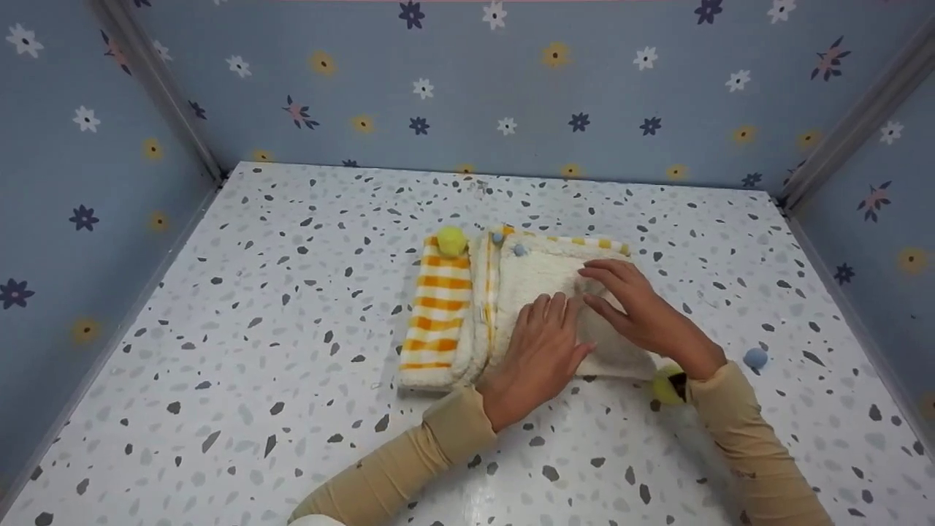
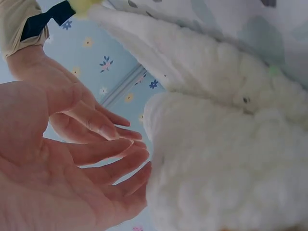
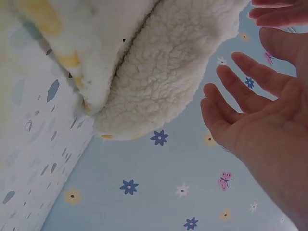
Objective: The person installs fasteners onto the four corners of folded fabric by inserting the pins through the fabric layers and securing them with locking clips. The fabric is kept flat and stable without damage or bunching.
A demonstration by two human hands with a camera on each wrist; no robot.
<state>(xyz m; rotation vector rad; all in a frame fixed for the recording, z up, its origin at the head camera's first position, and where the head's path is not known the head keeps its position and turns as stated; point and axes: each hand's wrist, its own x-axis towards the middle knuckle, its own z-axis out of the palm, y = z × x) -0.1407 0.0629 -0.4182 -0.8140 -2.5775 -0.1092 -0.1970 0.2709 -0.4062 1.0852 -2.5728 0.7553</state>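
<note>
A folded cloth (image 1: 540, 274), like a small blanket, lies mid-table with white fleece facing up. Its left part shows a yellow-orange and white striped side (image 1: 442, 314). My left hand (image 1: 537, 351) is over the fleece, fingers extended forward and thumb apart. To its right, my right hand (image 1: 635, 314) is above the right part of the fleece, fingers loosely bent toward the left hand. In the right wrist view, the right hand's fingers (image 3: 240, 91) are spread beside the fleece (image 3: 163, 72), holding nothing. The left wrist view shows the left palm (image 2: 62, 178) beside the thick fleece fold (image 2: 221, 163).
A yellow-green ball (image 1: 451, 241) is at the striped part's top edge. Small blue balls (image 1: 519, 250) dot the fleece's upper left. Another yellow-green ball (image 1: 666, 386) is beside the right wrist, and a blue ball (image 1: 756, 358) farther right. Flowered panels (image 1: 467, 102) enclose the speckled table (image 1: 292, 438).
</note>
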